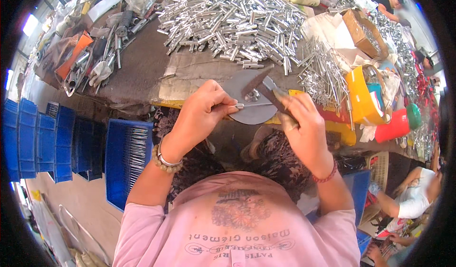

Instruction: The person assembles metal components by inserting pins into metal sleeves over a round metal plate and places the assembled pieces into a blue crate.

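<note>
Head view: the left hand (207, 104) pinches a slim metal rod (241, 106) by its thicker end, fingertips over a round grey plate (254, 117); the right hand (304, 117) grips a hammer (269, 84); silvery metal tubes (232, 22) lie heaped beyond both hands' fingers.

Pink printed shirt (240, 219), beaded bracelet (161, 165), red bracelet (327, 177)

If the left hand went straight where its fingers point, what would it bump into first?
Past the small metal tube the left hand pinches, probably the right hand, which grips a hammer across the round grey plate. Their heights above the plate are hard to tell.
</note>
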A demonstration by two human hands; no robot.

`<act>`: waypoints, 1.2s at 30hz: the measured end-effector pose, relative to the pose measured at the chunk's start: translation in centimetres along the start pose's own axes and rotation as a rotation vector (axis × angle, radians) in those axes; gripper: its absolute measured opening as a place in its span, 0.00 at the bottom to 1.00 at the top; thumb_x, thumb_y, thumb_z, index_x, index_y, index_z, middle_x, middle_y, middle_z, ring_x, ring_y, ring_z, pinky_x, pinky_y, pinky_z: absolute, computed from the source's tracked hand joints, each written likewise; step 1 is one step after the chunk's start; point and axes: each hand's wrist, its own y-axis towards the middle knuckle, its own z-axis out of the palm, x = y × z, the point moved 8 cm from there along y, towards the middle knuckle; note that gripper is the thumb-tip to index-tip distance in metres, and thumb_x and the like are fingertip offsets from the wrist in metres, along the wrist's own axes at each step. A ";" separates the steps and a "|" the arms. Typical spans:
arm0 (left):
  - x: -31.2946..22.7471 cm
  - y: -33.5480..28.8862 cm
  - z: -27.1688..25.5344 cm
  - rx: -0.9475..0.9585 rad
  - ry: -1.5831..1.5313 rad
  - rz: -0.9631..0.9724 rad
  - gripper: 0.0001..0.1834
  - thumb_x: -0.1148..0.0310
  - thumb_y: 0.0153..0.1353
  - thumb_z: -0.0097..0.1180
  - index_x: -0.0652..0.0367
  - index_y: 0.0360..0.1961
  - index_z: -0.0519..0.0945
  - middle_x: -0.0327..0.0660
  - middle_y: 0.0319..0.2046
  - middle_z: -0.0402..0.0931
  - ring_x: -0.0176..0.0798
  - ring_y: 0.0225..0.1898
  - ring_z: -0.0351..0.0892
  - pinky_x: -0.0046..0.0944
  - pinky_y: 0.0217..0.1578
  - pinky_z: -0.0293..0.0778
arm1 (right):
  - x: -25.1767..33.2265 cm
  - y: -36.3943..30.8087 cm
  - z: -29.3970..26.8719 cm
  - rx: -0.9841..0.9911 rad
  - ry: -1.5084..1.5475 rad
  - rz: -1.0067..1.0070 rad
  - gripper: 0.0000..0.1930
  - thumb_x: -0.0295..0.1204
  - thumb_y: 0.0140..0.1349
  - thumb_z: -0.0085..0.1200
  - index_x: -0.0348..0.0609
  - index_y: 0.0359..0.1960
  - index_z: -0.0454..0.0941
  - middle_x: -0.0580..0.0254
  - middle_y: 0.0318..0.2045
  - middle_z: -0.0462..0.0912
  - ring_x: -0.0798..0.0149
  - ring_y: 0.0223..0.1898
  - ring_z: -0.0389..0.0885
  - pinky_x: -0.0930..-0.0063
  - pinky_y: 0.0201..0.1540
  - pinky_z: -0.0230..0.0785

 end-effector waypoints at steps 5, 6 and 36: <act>0.0 -0.1 -0.2 -0.006 0.013 0.019 0.07 0.76 0.63 0.74 0.61 0.42 0.91 0.42 0.38 0.79 0.43 0.38 0.83 0.40 0.39 0.78 | 0.1 1.4 1.2 0.142 -0.177 -0.020 0.16 0.23 0.59 0.69 0.44 0.50 0.88 0.57 0.45 0.81 0.50 0.50 0.83 0.57 0.52 0.78; 0.1 -0.2 -0.1 -0.005 -0.015 0.002 0.07 0.76 0.63 0.74 0.60 0.43 0.91 0.41 0.38 0.79 0.42 0.37 0.83 0.40 0.39 0.78 | 1.4 1.3 1.3 0.125 -0.279 -0.114 0.14 0.25 0.59 0.70 0.44 0.48 0.88 0.58 0.46 0.81 0.51 0.52 0.82 0.57 0.53 0.76; 1.0 -6.1 1.4 -0.296 -0.316 -0.268 0.26 0.78 0.75 0.62 0.56 0.72 0.79 0.37 0.41 0.89 0.26 0.33 0.81 0.28 0.34 0.77 | 1.7 -6.6 8.1 0.566 0.823 0.858 0.11 0.26 0.74 0.62 0.38 0.54 0.81 0.67 0.29 0.83 0.79 0.27 0.76 0.77 0.29 0.69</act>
